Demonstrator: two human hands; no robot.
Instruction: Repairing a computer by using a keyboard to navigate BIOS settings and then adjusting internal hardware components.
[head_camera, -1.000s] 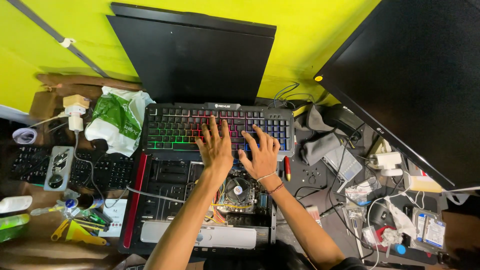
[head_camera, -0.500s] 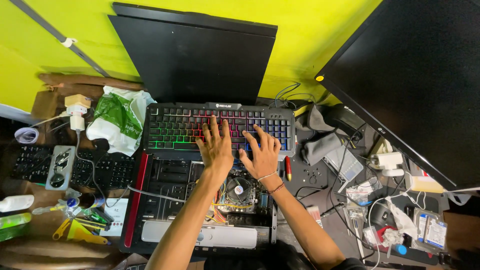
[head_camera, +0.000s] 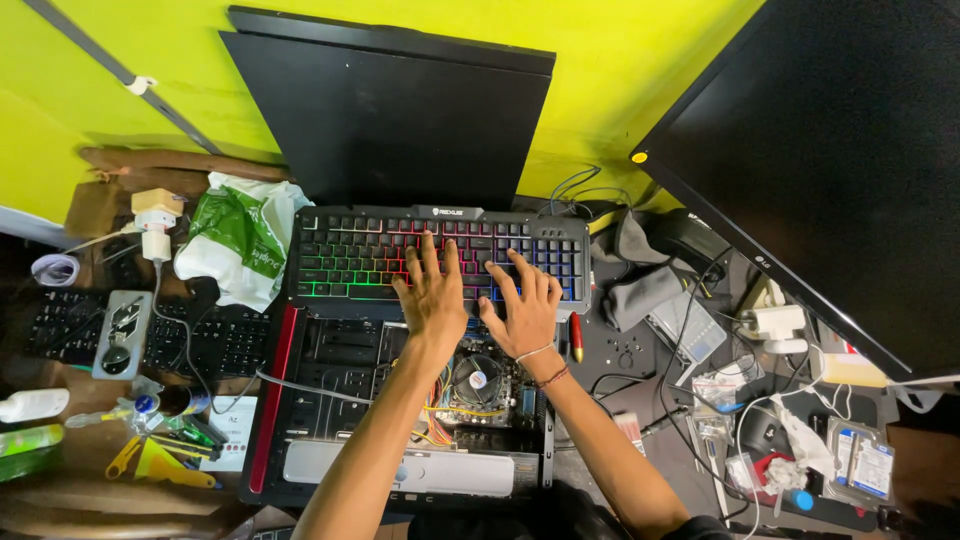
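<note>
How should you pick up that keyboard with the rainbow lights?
Probably by its two short ends, one hand from each side. The rainbow-lit keyboard is long, flat and perched on the open computer case, so fingers can hook under the ends. The left hand and right hand rest on its keys.

One head-worn view is given — looking steeply down, fairly near, perhaps slightly tilted, onto the cluttered surface (head_camera: 640, 360).

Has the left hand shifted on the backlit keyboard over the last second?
No. The left hand rests flat on the black keyboard with rainbow-lit keys, fingertips at the same middle rows as before, beside the right hand.
</note>
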